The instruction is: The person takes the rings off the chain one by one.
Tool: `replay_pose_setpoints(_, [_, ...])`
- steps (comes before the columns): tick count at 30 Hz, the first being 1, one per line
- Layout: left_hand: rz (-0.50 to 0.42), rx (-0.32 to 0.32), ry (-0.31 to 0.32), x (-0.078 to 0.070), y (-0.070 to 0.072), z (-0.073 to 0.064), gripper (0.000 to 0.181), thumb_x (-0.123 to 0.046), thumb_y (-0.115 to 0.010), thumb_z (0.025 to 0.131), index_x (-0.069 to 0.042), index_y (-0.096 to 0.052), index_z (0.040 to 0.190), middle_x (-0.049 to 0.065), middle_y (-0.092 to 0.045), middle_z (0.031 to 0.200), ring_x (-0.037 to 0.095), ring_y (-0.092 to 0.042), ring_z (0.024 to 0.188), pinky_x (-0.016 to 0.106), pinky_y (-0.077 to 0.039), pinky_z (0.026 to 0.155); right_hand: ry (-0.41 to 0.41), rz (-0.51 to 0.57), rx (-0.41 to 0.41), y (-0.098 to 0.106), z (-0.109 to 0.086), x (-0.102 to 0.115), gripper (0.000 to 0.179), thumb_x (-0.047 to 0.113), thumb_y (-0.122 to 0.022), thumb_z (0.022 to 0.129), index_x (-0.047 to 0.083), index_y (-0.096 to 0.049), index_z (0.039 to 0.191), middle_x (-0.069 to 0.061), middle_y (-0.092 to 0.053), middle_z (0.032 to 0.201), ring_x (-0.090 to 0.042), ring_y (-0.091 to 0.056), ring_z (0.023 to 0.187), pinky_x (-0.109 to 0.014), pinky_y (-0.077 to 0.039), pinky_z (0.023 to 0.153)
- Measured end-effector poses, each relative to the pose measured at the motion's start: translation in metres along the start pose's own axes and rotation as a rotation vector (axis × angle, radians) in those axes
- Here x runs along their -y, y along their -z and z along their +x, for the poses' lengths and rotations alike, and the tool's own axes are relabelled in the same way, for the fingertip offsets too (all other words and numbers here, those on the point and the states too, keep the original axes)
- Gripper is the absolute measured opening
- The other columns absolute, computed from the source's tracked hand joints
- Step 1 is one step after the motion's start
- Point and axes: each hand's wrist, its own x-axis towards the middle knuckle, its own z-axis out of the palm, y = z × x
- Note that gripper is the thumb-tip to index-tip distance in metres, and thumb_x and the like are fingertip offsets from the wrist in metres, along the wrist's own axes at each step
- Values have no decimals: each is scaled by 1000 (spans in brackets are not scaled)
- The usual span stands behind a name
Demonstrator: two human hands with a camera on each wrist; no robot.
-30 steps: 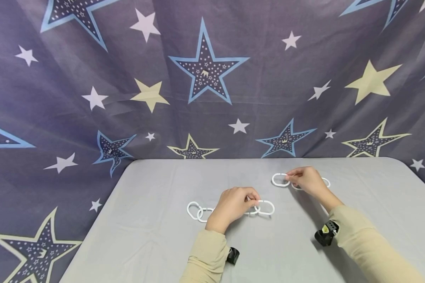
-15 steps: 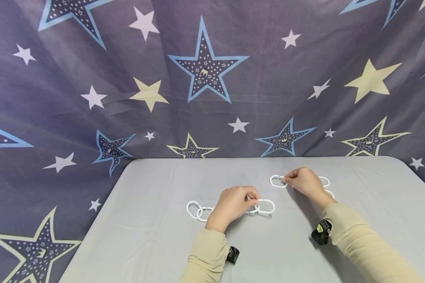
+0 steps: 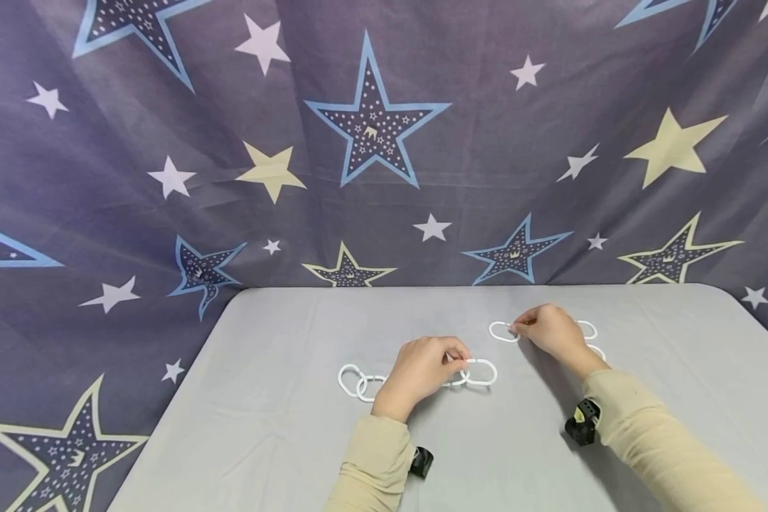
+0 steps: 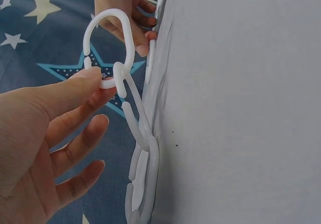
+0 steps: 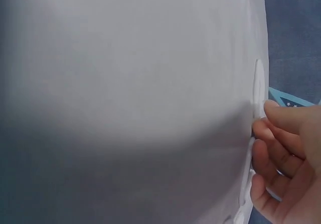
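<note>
My left hand pinches the end link of a white plastic link chain between thumb and forefinger. In the left wrist view that end link is raised, its small gap beside my thumb, and the linked ones trail down from it. The chain's other end lies left of the hand. Farther back on the right, my right hand pinches a white link close over the table. More white links show behind that wrist; the middle of this second group is hidden under the hand.
A grey cloth-covered table spans the lower view. Right behind its far edge hangs a dark curtain printed with stars. Black wrist cameras sit at both cuffs.
My right hand has shifted slightly left, and its link has come down a little, lying flatter. More links show behind the right wrist. The left hand has stayed in place.
</note>
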Motion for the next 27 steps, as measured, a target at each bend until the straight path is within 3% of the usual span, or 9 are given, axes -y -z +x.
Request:
replay_pose_setpoints(8, [3,5,12,-1,1,0,5,-32,-75,88,-29,-74,93,-24,-69,85,-7,-51,69,20,-41,69,29,7,-18,4,-10,9,24,25,-72,90,5,-77,101,-9,-74,90,-24,-66,79,-42,-48,68])
replay_pose_setpoints(13, [4,4,13,-2,1,0,5,-32,-75,88,-30,-74,93,-24,-69,85,-7,-51,70,20,-41,69,79,35,-40,7,-21,17,22,23,-72,90,4,-76,101,-9,-73,88,-24,-65,78,-41,-48,68])
replay_pose_setpoints(19, [7,3,14,-2,1,1,5,-32,-75,88,-30,-74,93,-24,-69,85,-7,-51,69,20,-41,68,113,132,-62,5,-35,24,20,18,-72,90,2,-76,102,-5,-72,82,-14,-59,67,-34,-46,62])
replay_pose_setpoints(27, [18,-4,8,0,0,1,5,-32,-75,88,-29,-75,93,-23,-69,85,-6,-52,69,21,-42,68,123,276,-65,1,-55,40,20,15,-73,90,0,-75,102,-9,-73,89,-14,-60,68,-28,-47,60])
